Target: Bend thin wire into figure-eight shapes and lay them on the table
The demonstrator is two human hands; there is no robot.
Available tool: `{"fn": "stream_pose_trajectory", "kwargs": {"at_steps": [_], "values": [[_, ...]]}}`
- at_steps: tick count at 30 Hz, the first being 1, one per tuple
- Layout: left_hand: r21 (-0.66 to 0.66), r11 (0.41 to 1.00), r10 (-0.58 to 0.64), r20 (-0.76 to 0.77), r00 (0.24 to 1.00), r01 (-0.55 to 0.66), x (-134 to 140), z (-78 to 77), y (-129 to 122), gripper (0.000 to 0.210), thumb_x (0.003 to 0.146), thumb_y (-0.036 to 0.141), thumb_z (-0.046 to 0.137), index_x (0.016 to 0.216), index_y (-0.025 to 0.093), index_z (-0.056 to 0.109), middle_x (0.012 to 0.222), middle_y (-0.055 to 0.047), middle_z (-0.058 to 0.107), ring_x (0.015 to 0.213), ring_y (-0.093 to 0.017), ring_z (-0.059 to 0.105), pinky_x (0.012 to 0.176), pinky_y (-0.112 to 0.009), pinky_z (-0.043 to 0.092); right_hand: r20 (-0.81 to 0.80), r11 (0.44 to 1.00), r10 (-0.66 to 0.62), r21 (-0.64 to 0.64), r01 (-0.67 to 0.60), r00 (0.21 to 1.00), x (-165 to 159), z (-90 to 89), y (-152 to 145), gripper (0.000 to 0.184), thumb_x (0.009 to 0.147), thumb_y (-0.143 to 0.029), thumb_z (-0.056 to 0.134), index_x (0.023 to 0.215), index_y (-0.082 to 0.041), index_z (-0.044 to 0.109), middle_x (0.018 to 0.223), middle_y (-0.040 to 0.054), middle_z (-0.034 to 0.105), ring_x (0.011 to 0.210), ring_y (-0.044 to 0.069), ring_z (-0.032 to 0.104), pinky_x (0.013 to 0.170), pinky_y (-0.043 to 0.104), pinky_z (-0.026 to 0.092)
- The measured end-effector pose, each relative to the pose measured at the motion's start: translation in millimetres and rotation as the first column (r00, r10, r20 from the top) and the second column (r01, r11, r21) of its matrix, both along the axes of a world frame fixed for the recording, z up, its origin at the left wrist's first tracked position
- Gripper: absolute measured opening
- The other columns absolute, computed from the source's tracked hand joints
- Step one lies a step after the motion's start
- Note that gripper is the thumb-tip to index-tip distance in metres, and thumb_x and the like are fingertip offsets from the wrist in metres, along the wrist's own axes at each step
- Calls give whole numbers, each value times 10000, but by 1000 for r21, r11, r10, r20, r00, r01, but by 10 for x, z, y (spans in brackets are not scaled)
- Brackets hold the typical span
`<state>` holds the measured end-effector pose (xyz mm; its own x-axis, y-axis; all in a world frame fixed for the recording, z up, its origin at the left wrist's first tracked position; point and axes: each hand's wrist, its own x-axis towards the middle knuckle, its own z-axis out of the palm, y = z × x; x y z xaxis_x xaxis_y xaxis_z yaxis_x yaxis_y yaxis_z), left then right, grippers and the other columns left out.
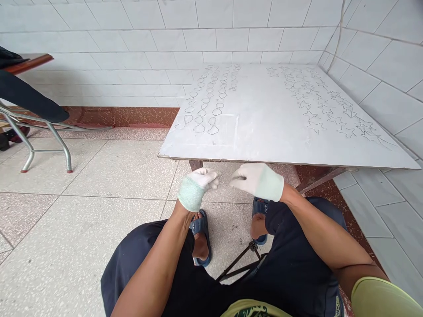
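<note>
My left hand (206, 177), in a white glove with a pale green cuff, is closed in a pinch in front of the table's near edge. A thin wire (224, 182) shows faintly between the two hands; its full shape is too fine to make out. My right hand (248, 178), gloved the same way, has its thumb and fingers pinched together at the wire's other side. On the white tabletop (261, 119) beyond lie several wire figure-eights (213, 126) in rows at the left. Several wire stars (315, 123) lie at the right, some of them overlapping.
White tiled walls (214, 39) border the table behind and at the right. A folding stool (49, 136) with a person's dark-clothed leg (33, 99) stands at the left. Below my hands are my sandalled feet (200, 240) and a dark folding frame (239, 264).
</note>
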<state>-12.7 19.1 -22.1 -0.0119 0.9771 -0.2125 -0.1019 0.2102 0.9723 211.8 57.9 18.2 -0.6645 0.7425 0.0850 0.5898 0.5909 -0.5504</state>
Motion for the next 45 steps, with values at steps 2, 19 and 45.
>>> {"fn": "stream_pose_trajectory", "kwargs": {"at_steps": [2,19,45], "values": [[2,999,-36,-66,997,36,-4,8,-15,351,665,477,832,741,162,697,545,-9,655,483,-126,560,580,-292,482,-49,988,-86,-133,79,995,80,68,65,390,1008,-428,594,726,-195,729,790,10,746,757,167,671,752,282,458],[-36,962,-266,-332,905,270,248,118,-186,288,831,417,688,631,214,648,607,-31,683,687,-181,659,707,-297,514,-341,870,-223,-492,29,913,-50,-17,83,262,865,-320,669,637,-193,690,635,-25,684,634,113,634,625,241,484],[-188,963,-239,-256,937,194,285,33,-205,187,740,351,779,690,192,695,526,1,625,458,-109,512,472,-239,394,-161,844,-98,-537,-4,982,29,67,108,255,849,-326,715,631,-194,708,599,-30,709,599,110,668,621,219,495]]}}
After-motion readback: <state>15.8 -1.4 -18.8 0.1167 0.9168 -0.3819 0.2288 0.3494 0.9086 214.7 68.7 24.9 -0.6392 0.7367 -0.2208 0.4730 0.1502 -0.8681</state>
